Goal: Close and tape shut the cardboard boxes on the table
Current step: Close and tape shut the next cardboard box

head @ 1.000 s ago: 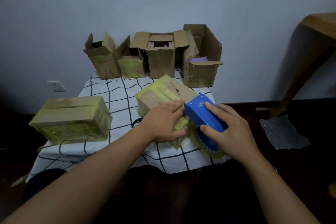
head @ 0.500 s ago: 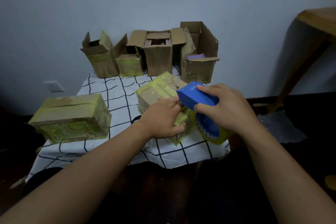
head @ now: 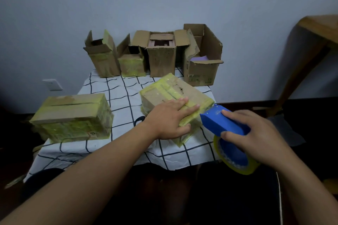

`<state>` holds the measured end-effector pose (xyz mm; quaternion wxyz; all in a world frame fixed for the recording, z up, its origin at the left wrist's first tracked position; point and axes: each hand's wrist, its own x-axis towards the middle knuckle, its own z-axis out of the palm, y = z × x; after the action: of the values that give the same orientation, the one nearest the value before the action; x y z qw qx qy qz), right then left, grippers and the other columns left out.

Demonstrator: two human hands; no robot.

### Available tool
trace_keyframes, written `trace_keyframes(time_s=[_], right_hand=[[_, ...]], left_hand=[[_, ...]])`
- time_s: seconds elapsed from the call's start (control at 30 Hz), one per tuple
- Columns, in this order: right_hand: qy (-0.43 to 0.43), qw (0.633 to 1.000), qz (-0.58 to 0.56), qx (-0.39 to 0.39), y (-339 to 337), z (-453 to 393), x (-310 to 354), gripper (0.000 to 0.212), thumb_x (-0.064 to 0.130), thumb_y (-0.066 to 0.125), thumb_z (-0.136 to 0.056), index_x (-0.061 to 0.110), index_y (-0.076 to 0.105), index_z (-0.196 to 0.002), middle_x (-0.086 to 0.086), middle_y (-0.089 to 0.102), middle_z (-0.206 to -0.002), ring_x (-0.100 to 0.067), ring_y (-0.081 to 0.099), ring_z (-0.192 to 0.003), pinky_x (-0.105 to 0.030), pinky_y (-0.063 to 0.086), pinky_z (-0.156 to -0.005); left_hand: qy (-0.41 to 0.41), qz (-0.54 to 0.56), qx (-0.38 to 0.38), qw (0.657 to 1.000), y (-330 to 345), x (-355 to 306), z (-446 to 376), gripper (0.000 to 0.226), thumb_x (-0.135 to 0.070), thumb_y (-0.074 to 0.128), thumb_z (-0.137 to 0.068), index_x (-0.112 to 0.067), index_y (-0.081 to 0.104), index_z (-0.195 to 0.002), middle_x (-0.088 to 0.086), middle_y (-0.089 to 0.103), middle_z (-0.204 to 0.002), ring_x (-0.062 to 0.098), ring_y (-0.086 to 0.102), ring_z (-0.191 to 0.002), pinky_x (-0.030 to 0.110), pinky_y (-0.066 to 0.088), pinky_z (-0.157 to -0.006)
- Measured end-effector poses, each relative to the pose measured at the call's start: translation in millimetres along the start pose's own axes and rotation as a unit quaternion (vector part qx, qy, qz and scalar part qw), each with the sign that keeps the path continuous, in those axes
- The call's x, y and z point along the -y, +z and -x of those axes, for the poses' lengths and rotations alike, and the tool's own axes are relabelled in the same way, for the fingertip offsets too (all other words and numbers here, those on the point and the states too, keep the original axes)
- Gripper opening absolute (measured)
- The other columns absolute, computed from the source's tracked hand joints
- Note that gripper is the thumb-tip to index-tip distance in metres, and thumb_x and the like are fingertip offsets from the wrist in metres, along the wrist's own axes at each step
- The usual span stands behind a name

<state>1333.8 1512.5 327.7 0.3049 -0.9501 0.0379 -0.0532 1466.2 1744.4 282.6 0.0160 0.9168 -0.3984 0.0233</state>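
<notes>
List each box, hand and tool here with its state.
Centre box: closed, taped.
Left box: closed, taped.
Four back boxes: flaps open.
Left hand: flat, pressing centre box.
Right hand: gripping tape dispenser.

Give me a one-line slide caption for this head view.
Left hand presses the taped box while right hand grips the blue tape dispenser.

Dim, flat light; dark corners; edges bowed.
</notes>
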Motion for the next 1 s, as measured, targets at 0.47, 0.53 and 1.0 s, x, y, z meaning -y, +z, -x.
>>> trace_keyframes(time_s=[0.47,0.53,1.0], right_hand=[[-0.010,1.000,0.015,0.008,22.8,9.1,-8.9,0.064,0.049,0.067,-0.084,0.041,0.049,-0.144,0.018,0.046,-0.134,-0.004,0.047,-0.109,-0.026,0.038,-0.085],[-0.011,1.000,0.006,0.012,24.0,9.5,-9.4,0.064,0.049,0.067,-0.084,0.040,0.049,-0.145,0.018,0.047,-0.131,-0.004,0.047,-0.105,-0.027,0.040,-0.084],[-0.008,0.995,0.094,0.035,-0.1,43.4,-27.6,0.065,0.059,0.058,-0.086,0.047,0.039,-0.147,0.018,0.038,-0.144,-0.014,0.051,-0.120,-0.031,0.045,-0.090]], left_hand=[[0.050,0.031,0.027,0.998,-6.7,-22.6,1.0,0.067,-0.034,0.020,-0.093,-0.021,0.008,-0.158,0.004,0.008,-0.165,0.017,0.009,-0.152,0.031,0.010,-0.123],[0.051,0.022,0.022,0.998,-4.0,-22.0,1.4,0.060,-0.033,0.023,-0.101,-0.023,0.009,-0.158,0.005,0.008,-0.165,0.019,0.009,-0.152,0.034,0.011,-0.123],[0.027,0.016,0.020,0.999,-2.8,-25.0,-1.2,0.058,-0.024,0.035,-0.105,-0.037,0.010,-0.156,-0.001,0.011,-0.165,0.015,0.013,-0.151,0.030,0.013,-0.121]])
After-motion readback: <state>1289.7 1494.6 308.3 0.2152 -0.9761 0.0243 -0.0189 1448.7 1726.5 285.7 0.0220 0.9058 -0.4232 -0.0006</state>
